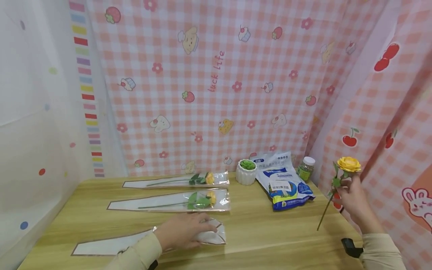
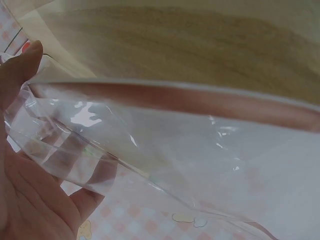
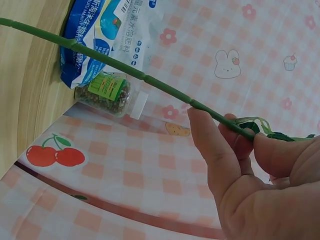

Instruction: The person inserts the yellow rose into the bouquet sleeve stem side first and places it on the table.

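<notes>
My right hand (image 1: 354,202) pinches the green stem (image 3: 112,62) of a yellow rose (image 1: 349,164) between thumb and fingers. The bloom is up and the stem slants down above the table's right edge. At the table's front my left hand (image 1: 185,229) holds the wide end of a clear, white-backed flower sleeve (image 1: 104,245) with a brown border. In the left wrist view, fingers (image 2: 62,152) show through the clear plastic (image 2: 150,135), with the thumb at the sleeve's bordered edge. No flower shows in this sleeve.
Behind it lie two sleeves (image 1: 126,205) (image 1: 141,183), each with a yellow rose inside. Toward the back right stand a white pot (image 1: 246,175) with a succulent, a blue-and-white bag (image 1: 283,183) and a small lidded jar (image 1: 305,169). Patterned cloth (image 1: 209,112) hangs around the table.
</notes>
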`<action>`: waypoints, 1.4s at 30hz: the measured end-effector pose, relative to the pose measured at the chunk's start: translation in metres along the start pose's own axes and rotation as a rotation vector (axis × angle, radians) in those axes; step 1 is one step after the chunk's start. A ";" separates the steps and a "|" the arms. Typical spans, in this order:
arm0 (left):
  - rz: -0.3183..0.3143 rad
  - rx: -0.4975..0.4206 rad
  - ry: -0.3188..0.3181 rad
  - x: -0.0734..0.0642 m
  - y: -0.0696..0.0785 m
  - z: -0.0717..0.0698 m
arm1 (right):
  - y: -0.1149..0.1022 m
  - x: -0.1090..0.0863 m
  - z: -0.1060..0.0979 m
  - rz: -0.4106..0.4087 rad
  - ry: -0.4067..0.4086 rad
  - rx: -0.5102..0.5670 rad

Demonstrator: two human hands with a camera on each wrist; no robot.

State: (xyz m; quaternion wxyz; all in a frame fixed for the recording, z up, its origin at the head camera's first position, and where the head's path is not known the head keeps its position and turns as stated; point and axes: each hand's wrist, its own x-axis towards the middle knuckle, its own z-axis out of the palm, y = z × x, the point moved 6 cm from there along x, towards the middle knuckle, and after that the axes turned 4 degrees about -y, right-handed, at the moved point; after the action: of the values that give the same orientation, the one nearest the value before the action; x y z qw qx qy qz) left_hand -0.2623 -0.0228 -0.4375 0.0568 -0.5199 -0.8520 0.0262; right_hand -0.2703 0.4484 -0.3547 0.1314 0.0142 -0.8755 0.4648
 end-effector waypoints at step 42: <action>-0.008 -0.017 -0.003 0.001 -0.004 0.001 | -0.015 -0.009 -0.007 -0.035 0.326 0.378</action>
State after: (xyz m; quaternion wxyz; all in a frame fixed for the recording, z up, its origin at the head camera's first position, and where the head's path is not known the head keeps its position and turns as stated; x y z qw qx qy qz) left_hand -0.2659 -0.0237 -0.4380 0.0511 -0.5170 -0.8543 0.0193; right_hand -0.2574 0.4443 -0.3410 0.2740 -0.0214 -0.7398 0.6142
